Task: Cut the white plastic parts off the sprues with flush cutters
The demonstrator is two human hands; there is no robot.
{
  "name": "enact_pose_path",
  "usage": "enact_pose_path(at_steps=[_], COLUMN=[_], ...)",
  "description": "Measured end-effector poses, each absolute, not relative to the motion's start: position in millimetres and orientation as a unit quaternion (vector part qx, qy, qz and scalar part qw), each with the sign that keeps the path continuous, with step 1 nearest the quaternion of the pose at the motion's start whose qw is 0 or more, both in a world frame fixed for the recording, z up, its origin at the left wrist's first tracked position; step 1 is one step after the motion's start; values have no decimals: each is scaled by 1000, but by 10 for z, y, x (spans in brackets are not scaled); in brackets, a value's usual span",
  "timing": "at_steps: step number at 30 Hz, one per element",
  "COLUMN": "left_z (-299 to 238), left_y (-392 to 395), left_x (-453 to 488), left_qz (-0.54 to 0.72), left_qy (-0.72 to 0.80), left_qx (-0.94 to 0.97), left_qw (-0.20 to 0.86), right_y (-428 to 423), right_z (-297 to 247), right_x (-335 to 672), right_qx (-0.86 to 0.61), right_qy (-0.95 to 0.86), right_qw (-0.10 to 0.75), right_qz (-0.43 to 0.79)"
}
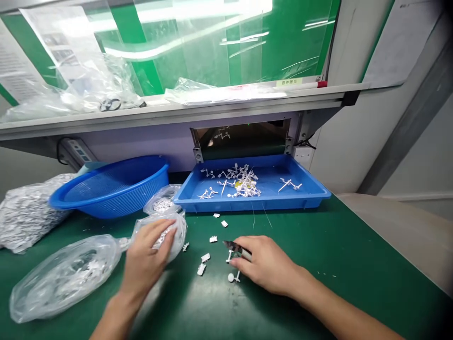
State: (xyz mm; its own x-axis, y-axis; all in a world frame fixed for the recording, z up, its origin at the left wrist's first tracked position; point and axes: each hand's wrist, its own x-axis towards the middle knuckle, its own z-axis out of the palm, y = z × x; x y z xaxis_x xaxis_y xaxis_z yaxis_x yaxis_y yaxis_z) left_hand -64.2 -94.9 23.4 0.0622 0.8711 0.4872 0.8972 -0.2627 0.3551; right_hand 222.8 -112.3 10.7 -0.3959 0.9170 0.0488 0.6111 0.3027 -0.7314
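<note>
Nippers (236,248), small, metal and dark-tipped, sit clamped in the right hand (269,267) at lower centre of the frame. Their tip points left over loose white plastic pieces (205,259) scattered on the green table (318,264). The left hand (145,262) lies on a clear plastic bag of small white parts (179,231), fingers spread and loosely curved, not closed around it. Further left lies a bigger clear bag (63,278). Behind, mid-frame, stand a blue rectangular plastic tray (311,191) strewn with white sprues (240,182) and a round blue mesh basket (113,189). Crinkled silver bags (24,212) fill the left edge.
</note>
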Motion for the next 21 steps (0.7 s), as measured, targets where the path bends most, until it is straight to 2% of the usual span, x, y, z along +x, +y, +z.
enact_pose_path(at_steps=[1,5,11,13,16,21], left_z=[198,79,-19,-20,4,85], left_y=[-1057,-1355,-1378,-1380,-1421,-1480], left_x=[-469,83,149,119,95,121], left_qz=[-327,-179,-145,-168,-275,-408], left_qy=[-589,-526,-414,-419,-461,-481], left_qx=[-739,-801,-846,-838,-775,-635], left_qw=[-21,-223,-304,-306,-333,-446], right_y=[-1104,-1136,-1210,-1254,-1411,-1670], right_z=[87,61,227,300,340,126], right_x=[2181,2139,2140,2147,2198,2256], right_qx=[-492,-500,-512,-516,-518,-571], right_qy=[-779,-784,-781,-765,-749,-768], right_qw=[237,249,244,263,303,199], right_qz=[307,271,262,282,282,213])
